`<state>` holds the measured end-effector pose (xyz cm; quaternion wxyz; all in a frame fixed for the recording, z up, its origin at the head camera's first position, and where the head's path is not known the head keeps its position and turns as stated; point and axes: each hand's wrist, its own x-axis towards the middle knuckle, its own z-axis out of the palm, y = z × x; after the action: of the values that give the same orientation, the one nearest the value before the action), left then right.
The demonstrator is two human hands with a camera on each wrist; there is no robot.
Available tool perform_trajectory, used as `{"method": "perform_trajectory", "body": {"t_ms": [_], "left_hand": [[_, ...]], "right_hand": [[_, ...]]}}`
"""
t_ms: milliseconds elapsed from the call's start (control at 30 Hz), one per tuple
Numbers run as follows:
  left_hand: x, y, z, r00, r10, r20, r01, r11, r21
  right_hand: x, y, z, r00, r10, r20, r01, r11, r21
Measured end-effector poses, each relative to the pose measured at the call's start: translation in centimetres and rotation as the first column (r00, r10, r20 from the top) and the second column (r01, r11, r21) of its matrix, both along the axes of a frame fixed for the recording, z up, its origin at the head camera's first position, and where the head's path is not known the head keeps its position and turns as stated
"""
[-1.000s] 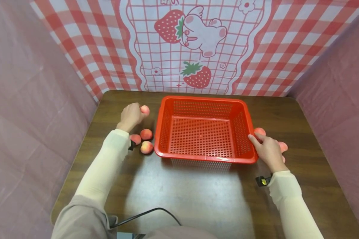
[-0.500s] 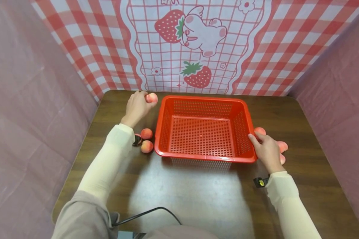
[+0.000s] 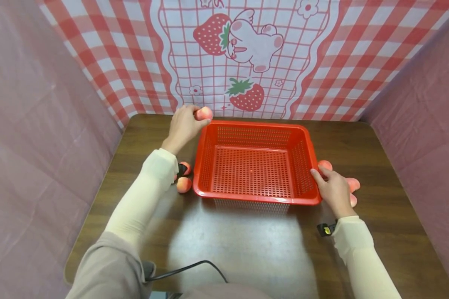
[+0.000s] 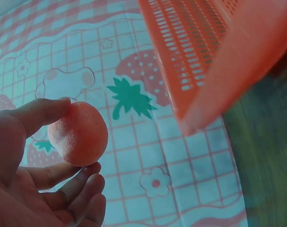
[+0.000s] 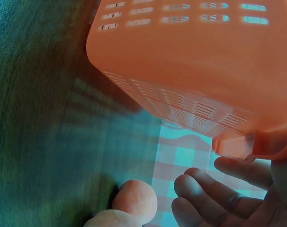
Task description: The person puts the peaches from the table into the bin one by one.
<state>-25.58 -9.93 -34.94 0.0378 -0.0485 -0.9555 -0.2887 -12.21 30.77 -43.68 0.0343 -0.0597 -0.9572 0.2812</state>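
Note:
My left hand [image 3: 185, 126] pinches a pink-red peach [image 3: 204, 113] between thumb and fingers, raised near the back left corner of a red plastic basket [image 3: 251, 200]. In the left wrist view the thumb and fingertips touch the peach [image 4: 79, 135], and the basket's rim [image 4: 219, 94] is to its right. My right hand [image 3: 334, 189] holds the basket's right rim, thumb over the edge and index finger underneath in the right wrist view. The basket's floor shows bare. Left of it lies a yellow-red peach [image 3: 183, 185], with another peach [image 3: 187, 167] partly hidden by the wrist camera.
To the right of the basket are a peach [image 3: 324, 165] near the fingers and two more peaches [image 3: 353, 184] beyond the hand. A strawberry-patterned cloth [image 3: 247, 50] hangs behind the wooden table [image 3: 381, 232]. A black cable [image 3: 194, 264] lies at the front.
My left hand has lifted the peach and carried it away from me and to the right, toward the basket's back left corner. My right hand stays at the rim, almost still.

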Motion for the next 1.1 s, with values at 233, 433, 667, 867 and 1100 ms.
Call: {"method": "perform_trajectory", "body": {"t_ms": [233,433,667,867,1100], "left_hand": [[-0.1,1.7,0.0,1.0,-0.012,-0.007,0.012,1.0,0.018],[-0.6,2.8,-0.6,1.0,-0.016,0.003,0.016,0.999,0.037],[-0.9,4.6,-1.1,0.998,-0.038,0.05,0.036,0.998,0.044],[-1.1,5.6,-2.3,0.995,-0.051,0.08,0.05,0.999,0.018],[-1.5,6.3,-4.0,0.991,-0.037,0.131,0.04,0.999,-0.017]], "right_hand": [[0.1,-0.1,-0.2,1.0,-0.003,0.0,0.003,1.0,0.004],[0.1,-0.2,-0.2,1.0,-0.005,-0.015,0.005,1.0,-0.009],[0.0,-0.1,-0.1,0.999,-0.028,0.017,0.029,0.999,-0.016],[0.1,-0.1,-0.2,0.999,-0.031,0.009,0.031,0.999,-0.007],[0.1,-0.1,-0.1,1.0,-0.03,0.005,0.03,0.999,-0.014]]}}
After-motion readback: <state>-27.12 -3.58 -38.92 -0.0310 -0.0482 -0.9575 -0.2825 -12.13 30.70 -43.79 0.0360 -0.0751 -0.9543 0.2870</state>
